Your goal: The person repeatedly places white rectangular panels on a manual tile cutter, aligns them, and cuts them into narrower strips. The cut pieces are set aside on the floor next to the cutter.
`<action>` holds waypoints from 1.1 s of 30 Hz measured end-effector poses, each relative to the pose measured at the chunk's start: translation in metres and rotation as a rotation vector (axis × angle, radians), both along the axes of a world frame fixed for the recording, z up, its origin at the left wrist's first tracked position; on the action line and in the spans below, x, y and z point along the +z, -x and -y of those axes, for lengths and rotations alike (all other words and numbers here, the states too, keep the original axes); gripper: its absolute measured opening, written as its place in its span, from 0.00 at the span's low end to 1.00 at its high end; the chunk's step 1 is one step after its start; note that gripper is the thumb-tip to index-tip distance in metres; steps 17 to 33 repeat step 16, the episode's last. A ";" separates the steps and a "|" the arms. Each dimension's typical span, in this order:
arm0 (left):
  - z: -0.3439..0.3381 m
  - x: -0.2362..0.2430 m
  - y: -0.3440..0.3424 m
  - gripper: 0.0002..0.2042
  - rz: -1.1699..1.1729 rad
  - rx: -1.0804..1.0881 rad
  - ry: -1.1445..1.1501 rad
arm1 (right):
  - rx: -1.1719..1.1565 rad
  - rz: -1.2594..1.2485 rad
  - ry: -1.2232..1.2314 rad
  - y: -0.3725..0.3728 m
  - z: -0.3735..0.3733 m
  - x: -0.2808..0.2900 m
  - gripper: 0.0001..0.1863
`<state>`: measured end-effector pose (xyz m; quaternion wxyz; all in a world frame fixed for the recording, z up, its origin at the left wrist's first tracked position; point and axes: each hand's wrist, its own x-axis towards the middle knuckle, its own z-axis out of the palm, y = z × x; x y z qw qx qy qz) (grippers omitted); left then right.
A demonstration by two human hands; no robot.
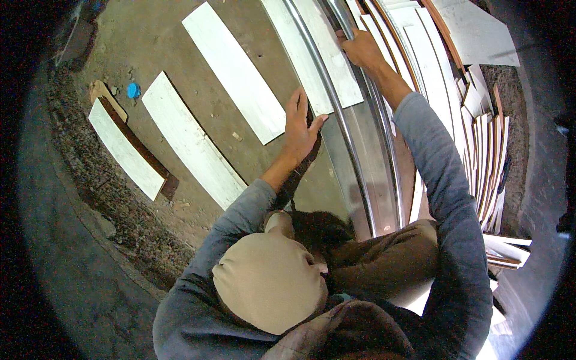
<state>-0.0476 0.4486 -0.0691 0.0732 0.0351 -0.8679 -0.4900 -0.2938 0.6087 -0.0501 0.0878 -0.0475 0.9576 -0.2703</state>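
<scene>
Two hands are out in front of me over the floor (pixel 150 36), both on the long metal rail (pixel 354 144) and the white strips beside it. My left hand (pixel 302 123) lies flat and open, fingers together and pointing away from me, pressing on the near end of a white plank (pixel 300 57) that runs along the left side of the rail; its thumb side touches the rail's edge. It grips nothing, it only bears down. My right hand (pixel 362 49) is farther up the rail, fingers curled over its edge where a second white strip (pixel 331 54) lies against it; I cannot tell whether the fingers close fully around the metal or just hook it. The rail itself runs from beside my knee (pixel 384 252) up and away to the top of the view, shiny and slightly bent by the lens.

To my left, three more white planks (pixel 237 72) lie apart on the bare dirty floor, one of them (pixel 123 150) resting on a dark brown board (pixel 144 150). A small blue cap (pixel 133 90) sits near that one. On my right a thick stack of cut white and brown-edged strips (pixel 486 156) stands on edge, just beside the rail.
</scene>
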 end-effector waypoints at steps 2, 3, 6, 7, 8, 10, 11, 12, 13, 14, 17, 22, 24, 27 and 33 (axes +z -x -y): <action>0.007 0.006 -0.003 0.38 0.031 -0.030 -0.040 | 0.002 0.021 0.020 -0.004 0.000 0.007 0.19; 0.014 0.009 -0.001 0.37 0.066 -0.040 -0.062 | 0.003 0.033 0.042 -0.005 0.001 0.011 0.20; 0.039 0.013 0.007 0.35 -0.020 0.155 0.301 | 0.084 0.111 0.124 -0.007 -0.001 0.022 0.23; 0.050 0.010 0.020 0.36 -0.118 0.313 0.332 | 0.063 0.106 0.104 -0.006 0.000 0.024 0.23; 0.063 0.007 0.033 0.40 -0.014 0.436 0.377 | 0.042 0.102 0.081 -0.005 0.003 0.024 0.22; 0.086 0.003 0.055 0.46 0.176 0.566 0.382 | -0.010 0.149 0.079 -0.008 0.003 0.027 0.21; 0.096 0.002 0.065 0.48 0.238 0.573 0.374 | 0.002 0.126 0.069 -0.009 0.006 0.029 0.20; 0.103 0.002 0.070 0.50 0.311 0.579 0.363 | 0.015 0.102 0.060 -0.010 0.007 0.032 0.20; 0.105 0.002 0.072 0.51 0.298 0.575 0.353 | -0.020 0.119 0.005 -0.009 0.010 0.034 0.19; 0.105 0.002 0.073 0.52 0.298 0.563 0.345 | -0.005 0.140 0.146 -0.014 0.007 0.036 0.18; 0.108 0.005 0.078 0.55 0.402 0.548 0.295 | 0.037 0.141 0.106 -0.010 0.007 0.038 0.23; 0.108 0.005 0.078 0.55 0.402 0.548 0.295 | 0.037 0.141 0.106 -0.010 0.007 0.038 0.23; 0.108 0.005 0.078 0.55 0.402 0.548 0.295 | 0.037 0.141 0.106 -0.010 0.007 0.038 0.23; 0.108 0.005 0.078 0.55 0.402 0.548 0.295 | 0.037 0.141 0.106 -0.010 0.007 0.038 0.23; 0.108 0.005 0.078 0.55 0.402 0.548 0.295 | 0.037 0.141 0.106 -0.010 0.007 0.038 0.23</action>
